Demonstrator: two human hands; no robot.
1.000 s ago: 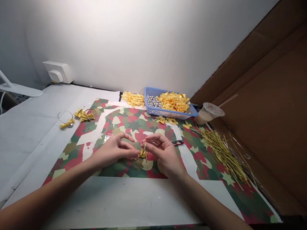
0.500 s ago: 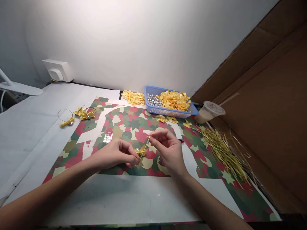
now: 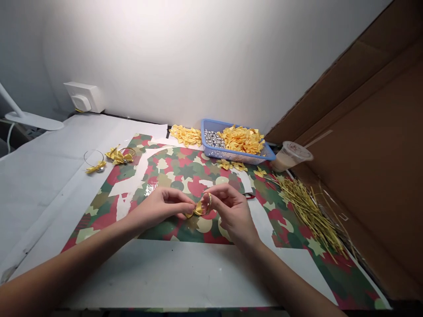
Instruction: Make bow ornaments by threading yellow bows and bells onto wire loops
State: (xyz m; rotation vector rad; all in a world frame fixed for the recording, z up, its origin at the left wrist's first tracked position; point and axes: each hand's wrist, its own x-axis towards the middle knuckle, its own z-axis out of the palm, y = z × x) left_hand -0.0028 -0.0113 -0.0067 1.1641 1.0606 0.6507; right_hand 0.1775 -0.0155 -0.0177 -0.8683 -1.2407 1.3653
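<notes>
My left hand (image 3: 168,204) is closed in a pinch at a small yellow ribbon bow (image 3: 198,208), which its fingertips partly cover. A thin gold tie (image 3: 209,203) runs from the bow and curves up into a loop. The thumb and fingers of my right hand (image 3: 231,209) pinch this tie at its right side. Both hands are held close together over the patterned sheet (image 3: 185,231). Whether a bell sits on this bow is hidden by the fingers.
A blue basket (image 3: 238,159) holds silver bells and yellow bows, with a bow pile (image 3: 185,135) beside it. Finished-looking bows with wire loops (image 3: 95,167) lie left. At right are a bundle of gold ties (image 3: 310,215), a lidded cup (image 3: 291,156) and cardboard (image 3: 370,132).
The gold tie was straight and slanted between both hands; now it is bent into a loop. My hands have drawn slightly closer, and the view has shifted a little.
</notes>
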